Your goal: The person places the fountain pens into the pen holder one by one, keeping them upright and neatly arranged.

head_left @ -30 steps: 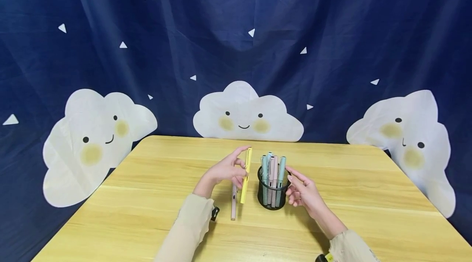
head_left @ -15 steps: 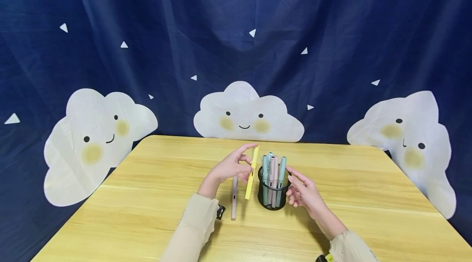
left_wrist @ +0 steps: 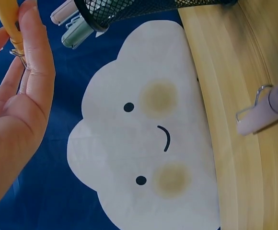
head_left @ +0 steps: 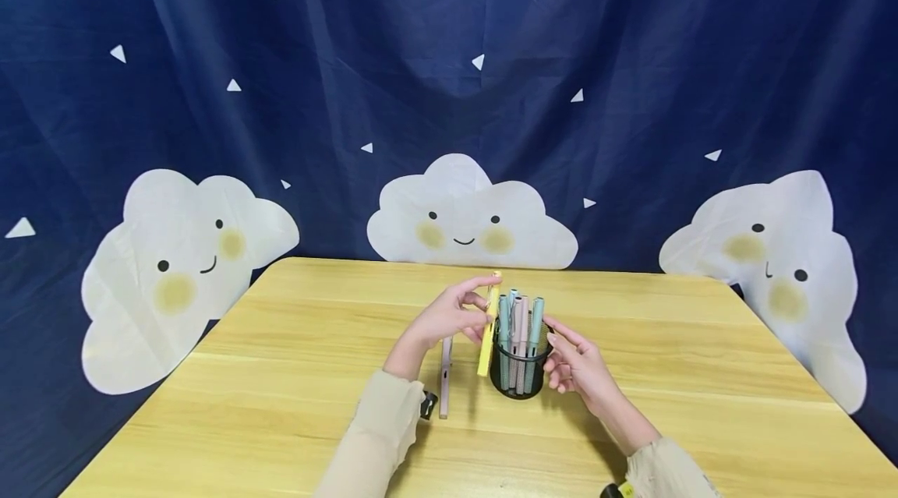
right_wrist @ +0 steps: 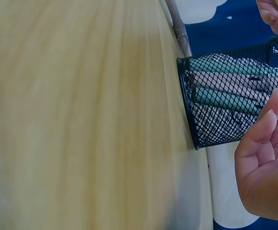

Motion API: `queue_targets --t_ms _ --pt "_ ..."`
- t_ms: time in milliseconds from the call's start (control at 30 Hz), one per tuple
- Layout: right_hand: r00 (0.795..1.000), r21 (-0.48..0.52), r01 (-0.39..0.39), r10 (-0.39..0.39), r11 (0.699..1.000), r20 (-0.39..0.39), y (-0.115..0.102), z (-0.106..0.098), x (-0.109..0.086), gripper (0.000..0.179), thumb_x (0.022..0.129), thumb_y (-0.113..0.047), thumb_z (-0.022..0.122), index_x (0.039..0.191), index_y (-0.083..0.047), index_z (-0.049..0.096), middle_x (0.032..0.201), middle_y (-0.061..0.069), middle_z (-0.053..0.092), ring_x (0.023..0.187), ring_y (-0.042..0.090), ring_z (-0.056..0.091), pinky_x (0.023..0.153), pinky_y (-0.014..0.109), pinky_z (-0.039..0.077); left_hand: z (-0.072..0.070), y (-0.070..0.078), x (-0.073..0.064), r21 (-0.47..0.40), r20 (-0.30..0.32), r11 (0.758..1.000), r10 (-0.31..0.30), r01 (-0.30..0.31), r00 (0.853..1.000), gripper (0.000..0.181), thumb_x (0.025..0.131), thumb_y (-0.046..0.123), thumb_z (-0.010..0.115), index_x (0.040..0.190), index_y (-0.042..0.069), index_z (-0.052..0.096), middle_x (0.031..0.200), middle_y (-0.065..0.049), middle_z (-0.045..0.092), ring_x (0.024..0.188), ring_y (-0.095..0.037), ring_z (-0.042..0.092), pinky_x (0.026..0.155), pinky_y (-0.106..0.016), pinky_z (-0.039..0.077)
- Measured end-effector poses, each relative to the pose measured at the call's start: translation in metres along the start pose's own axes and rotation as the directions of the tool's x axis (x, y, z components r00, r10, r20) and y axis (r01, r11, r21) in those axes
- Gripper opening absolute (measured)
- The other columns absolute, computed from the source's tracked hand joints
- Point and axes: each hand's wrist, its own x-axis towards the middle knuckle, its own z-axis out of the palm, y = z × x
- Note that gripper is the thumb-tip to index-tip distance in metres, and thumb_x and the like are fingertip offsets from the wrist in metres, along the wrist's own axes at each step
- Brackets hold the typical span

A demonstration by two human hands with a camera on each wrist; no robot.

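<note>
My left hand (head_left: 449,316) pinches a yellow pen (head_left: 486,354), held nearly upright just left of a black mesh pen holder (head_left: 517,383). The index finger rests at its top end, and the clip (left_wrist: 18,53) shows in the left wrist view. Teal and pink pens (head_left: 522,326) stand inside the holder, their capped ends above the rim. My right hand (head_left: 578,369) is at the holder's right side, thumb and index fingertips right at the rim, the other fingers loosely bent. A pinkish-grey pen (head_left: 445,385) lies on the table below the left hand, partly hidden by it.
The wooden table (head_left: 281,373) has its far edge against a dark blue curtain (head_left: 316,93) with white clouds and triangles. Black wrist gear (head_left: 429,404) shows at the left cuff, with more at the right cuff.
My left hand has carried the yellow pen rightward, from above the lying pen to beside the holder, where it overlaps the rim in the head view. The right hand and holder have stayed put.
</note>
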Motion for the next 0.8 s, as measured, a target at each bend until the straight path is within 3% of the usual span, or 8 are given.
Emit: queue_targets --t_ms 200,467,667,800 --pt "1.0 -0.005 0.005 -0.005 1.0 0.005 -0.001 0.0 0.0 0.055 0.089 -0.029 0.054 0.139 -0.016 0.032 0.061 0.004 0.055 0.043 0.011 0.05 0.039 0.019 0.042 0.007 0.0 0.005 -0.044 -0.014 0.999 0.005 -0.006 1.0 0.051 0.079 -0.003 0.062 0.127 0.002 0.045 0.082 -0.013 0.056 0.057 -0.02 0.059 0.061 -0.046 0.052" --pt "1.0 -0.005 0.009 -0.009 1.0 0.005 0.0 0.0 0.001 0.055 0.09 -0.029 0.053 0.139 -0.016 0.032 0.061 0.005 0.056 0.043 0.011 0.05 0.04 0.02 0.042 0.013 -0.003 0.013 -0.053 -0.023 0.998 0.018 -0.019 1.0 0.051 0.076 -0.008 0.061 0.123 0.0 0.046 0.081 -0.013 0.056 0.057 -0.019 0.059 0.058 -0.038 0.054" --pt "1.0 -0.003 0.004 -0.004 1.0 -0.001 0.0 0.001 0.0 0.055 0.09 -0.028 0.053 0.139 -0.016 0.032 0.06 0.004 0.056 0.042 0.011 0.05 0.039 0.019 0.043 0.017 0.0 0.017 -0.011 -0.085 0.998 0.058 -0.059 0.995 0.051 0.075 -0.011 0.06 0.123 0.004 0.048 0.088 -0.016 0.057 0.059 -0.018 0.058 0.059 -0.034 0.054" --pt "1.0 -0.007 0.002 -0.002 1.0 0.003 0.0 0.001 0.0 0.055 0.09 -0.029 0.053 0.139 -0.016 0.031 0.06 0.004 0.056 0.042 0.01 0.051 0.039 0.02 0.043 0.02 0.003 0.018 0.065 -0.144 0.993 0.106 -0.098 0.984 0.05 0.076 -0.011 0.06 0.123 0.002 0.048 0.093 -0.022 0.056 0.063 -0.019 0.058 0.061 -0.036 0.053"
